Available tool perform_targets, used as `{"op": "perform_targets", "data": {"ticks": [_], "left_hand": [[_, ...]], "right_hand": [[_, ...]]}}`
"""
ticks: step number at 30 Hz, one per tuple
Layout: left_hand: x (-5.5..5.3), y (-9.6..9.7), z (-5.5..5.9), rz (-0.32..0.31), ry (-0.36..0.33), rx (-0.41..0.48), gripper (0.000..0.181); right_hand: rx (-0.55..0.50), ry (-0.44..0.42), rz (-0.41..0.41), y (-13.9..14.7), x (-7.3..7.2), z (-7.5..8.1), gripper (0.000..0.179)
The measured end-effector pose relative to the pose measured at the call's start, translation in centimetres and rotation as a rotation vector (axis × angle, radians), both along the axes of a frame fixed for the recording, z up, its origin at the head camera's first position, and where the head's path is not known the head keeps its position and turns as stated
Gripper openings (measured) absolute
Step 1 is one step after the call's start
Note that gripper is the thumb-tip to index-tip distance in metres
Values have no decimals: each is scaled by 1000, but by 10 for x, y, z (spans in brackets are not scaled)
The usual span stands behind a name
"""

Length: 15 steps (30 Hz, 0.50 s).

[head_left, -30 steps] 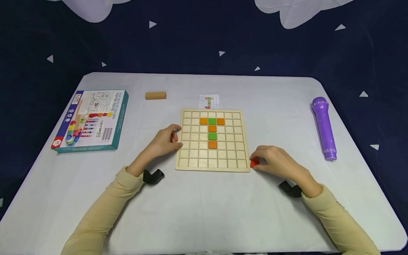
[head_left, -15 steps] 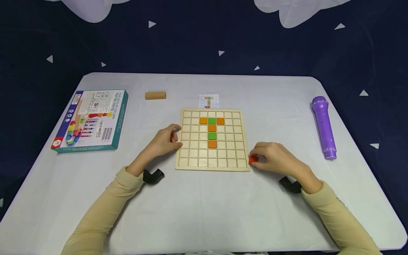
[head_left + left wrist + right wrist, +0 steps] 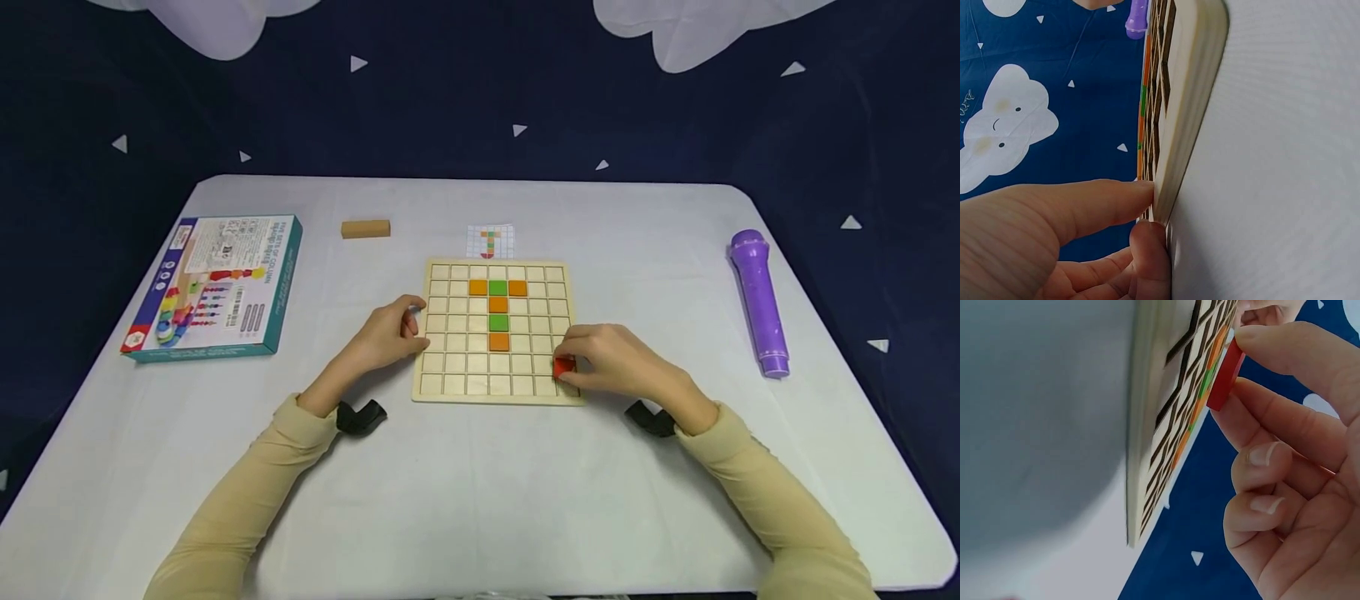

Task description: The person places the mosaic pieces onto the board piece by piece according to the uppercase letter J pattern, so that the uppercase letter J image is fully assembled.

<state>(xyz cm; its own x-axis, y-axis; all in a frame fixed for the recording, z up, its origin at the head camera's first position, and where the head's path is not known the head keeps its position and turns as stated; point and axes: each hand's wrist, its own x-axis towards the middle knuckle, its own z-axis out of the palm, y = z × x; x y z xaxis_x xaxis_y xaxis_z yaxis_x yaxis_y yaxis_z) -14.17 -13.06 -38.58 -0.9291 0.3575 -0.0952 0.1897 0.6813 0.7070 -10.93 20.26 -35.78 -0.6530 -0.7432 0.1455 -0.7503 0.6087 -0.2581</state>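
A square wooden grid board (image 3: pixel 455 385) lies on the table, with several orange tiles (image 3: pixel 498 342) and green tiles (image 3: pixel 498 323) set in its squares in a T-like shape. My right hand (image 3: pixel 618 360) pinches a red tile (image 3: pixel 1225 378) between thumb and fingers, above the board's lower right squares; the right wrist view shows the tile apart from the board surface. At the board's left edge, my left hand (image 3: pixel 382 335) touches the side with its thumb (image 3: pixel 1116 200) and forefinger, the fingers relaxed and bent.
Behind the board lies a small pattern card (image 3: pixel 491 242) with a coloured grid picture. A brown wooden block (image 3: pixel 365 229) sits at the back left, near a boxed toy set (image 3: pixel 217 283). To the right lies a purple microphone-shaped thing (image 3: pixel 760 304).
My right hand has moved left with the red tile, from beside the board's right edge to over its lower right squares. The left hand has stayed at the left edge.
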Motion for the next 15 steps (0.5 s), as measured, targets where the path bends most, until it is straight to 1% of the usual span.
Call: {"op": "perform_targets", "data": {"ticks": [6,10,15], "left_hand": [[0,1,0,-1,-6,13,57],[0,1,-1,-3,-18,7,57],[-2,0,-1,-10,-21,9,58]], "right_hand": [[21,6,48,-18,-7,-2,8],[29,-4,81,-30,-11,-4,6],[35,3,110,-44,-16,-4,8]]}}
